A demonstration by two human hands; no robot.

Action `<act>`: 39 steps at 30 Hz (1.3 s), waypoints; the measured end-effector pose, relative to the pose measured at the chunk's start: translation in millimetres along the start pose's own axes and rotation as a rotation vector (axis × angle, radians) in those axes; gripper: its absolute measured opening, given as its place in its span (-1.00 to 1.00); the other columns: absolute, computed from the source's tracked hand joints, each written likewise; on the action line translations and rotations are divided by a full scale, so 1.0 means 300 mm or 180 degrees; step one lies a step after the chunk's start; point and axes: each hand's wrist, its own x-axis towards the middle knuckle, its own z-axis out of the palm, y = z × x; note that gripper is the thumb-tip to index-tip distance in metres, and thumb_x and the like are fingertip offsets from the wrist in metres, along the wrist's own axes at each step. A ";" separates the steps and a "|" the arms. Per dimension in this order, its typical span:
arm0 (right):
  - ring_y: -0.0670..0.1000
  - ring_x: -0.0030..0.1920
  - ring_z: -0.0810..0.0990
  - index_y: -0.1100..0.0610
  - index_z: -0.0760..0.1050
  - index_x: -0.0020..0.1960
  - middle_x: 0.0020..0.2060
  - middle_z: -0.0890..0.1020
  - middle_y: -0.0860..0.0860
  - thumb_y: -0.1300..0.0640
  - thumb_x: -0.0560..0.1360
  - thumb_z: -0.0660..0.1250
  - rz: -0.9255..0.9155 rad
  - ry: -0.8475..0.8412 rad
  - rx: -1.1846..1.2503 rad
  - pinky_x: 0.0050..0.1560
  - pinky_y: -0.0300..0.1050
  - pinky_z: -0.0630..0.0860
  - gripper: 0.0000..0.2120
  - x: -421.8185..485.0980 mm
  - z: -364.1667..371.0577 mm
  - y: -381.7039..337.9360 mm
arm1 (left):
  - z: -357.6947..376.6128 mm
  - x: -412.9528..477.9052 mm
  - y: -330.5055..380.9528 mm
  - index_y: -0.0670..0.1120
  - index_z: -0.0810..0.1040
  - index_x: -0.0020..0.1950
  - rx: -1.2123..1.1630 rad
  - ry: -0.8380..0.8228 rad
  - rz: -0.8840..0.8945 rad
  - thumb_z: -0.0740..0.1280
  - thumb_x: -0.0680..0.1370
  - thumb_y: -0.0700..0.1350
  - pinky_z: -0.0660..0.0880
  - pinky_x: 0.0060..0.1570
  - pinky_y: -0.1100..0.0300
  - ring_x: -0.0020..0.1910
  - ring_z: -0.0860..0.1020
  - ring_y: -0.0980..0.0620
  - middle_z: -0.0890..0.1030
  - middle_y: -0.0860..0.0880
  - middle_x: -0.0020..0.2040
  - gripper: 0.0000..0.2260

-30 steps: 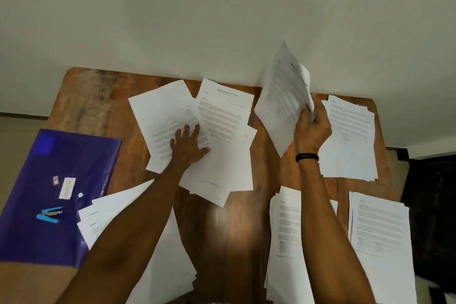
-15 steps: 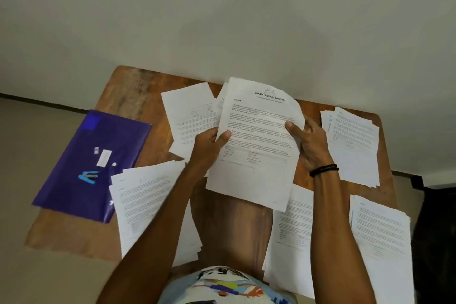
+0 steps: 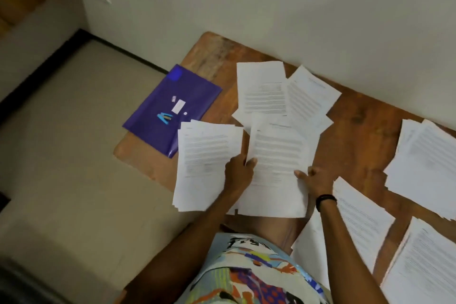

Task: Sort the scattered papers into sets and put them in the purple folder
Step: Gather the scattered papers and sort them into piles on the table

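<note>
The left hand (image 3: 238, 173) grips the left edge of a printed sheet (image 3: 278, 155), thumb on top. The right hand (image 3: 313, 179) pinches the sheet's right edge the same way. The sheet sits just beside a paper stack (image 3: 207, 155) and overlaps loose papers (image 3: 283, 91) on the wooden table (image 3: 357, 131). The purple folder (image 3: 195, 91) lies flat at the table's left end, with a blue stapler (image 3: 164, 118) on it.

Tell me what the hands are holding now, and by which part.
A printed sheet, possibly several: the left hand grips its left edge, the right hand its right edge.
</note>
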 end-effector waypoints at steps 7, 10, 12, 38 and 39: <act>0.01 -0.03 0.61 0.01 0.50 0.03 0.00 0.65 -0.02 0.05 0.55 0.40 0.0347 -0.0695 0.0101 0.08 -0.08 0.56 -0.89 -0.094 0.309 -0.012 | -0.166 -0.018 -0.226 -0.14 0.50 0.36 0.0017 0.0792 -0.0552 0.33 0.62 -0.17 0.46 0.22 0.13 0.28 0.55 -0.11 0.58 -0.09 0.30 -0.70; 0.08 0.03 0.67 0.00 0.56 0.03 0.11 0.68 0.08 0.18 0.52 0.40 0.0374 -0.1138 0.0392 0.11 0.08 0.63 -0.87 -0.108 0.461 -0.051 | -0.233 0.007 -0.295 -0.12 0.39 0.45 0.0452 0.1180 -0.0723 0.34 0.61 -0.13 0.45 0.30 -0.04 0.34 0.50 -0.17 0.53 -0.13 0.36 -0.59; 0.11 0.06 0.67 0.04 0.57 0.08 0.11 0.68 0.07 0.18 0.52 0.41 0.0297 -0.1179 0.0456 0.15 0.15 0.62 -0.84 -0.108 0.534 -0.092 | -0.260 0.026 -0.338 -0.06 0.22 0.55 0.1137 0.1306 -0.0733 0.38 0.58 -0.04 0.35 0.39 -0.09 0.45 0.37 -0.19 0.38 -0.14 0.48 -0.41; -0.02 -0.41 0.49 0.22 0.52 -0.04 -0.34 0.54 0.09 0.24 0.54 0.42 0.1678 -0.0092 0.2853 -0.13 -0.11 0.59 -0.92 0.368 0.398 -0.300 | -0.135 0.295 -0.260 0.04 0.24 0.56 0.2318 0.0153 0.0257 0.29 0.59 0.19 0.10 0.52 0.00 0.50 0.30 -0.08 0.28 -0.03 0.55 -0.41; -0.04 -0.41 0.46 0.20 0.50 -0.03 -0.36 0.50 0.06 0.20 0.55 0.42 0.1693 -0.0108 0.3055 -0.14 -0.14 0.57 -0.89 0.394 0.399 -0.318 | -0.131 0.312 -0.233 0.05 0.25 0.55 0.2347 0.0168 0.0261 0.29 0.58 0.21 0.11 0.52 -0.02 0.50 0.31 -0.08 0.30 -0.02 0.55 -0.41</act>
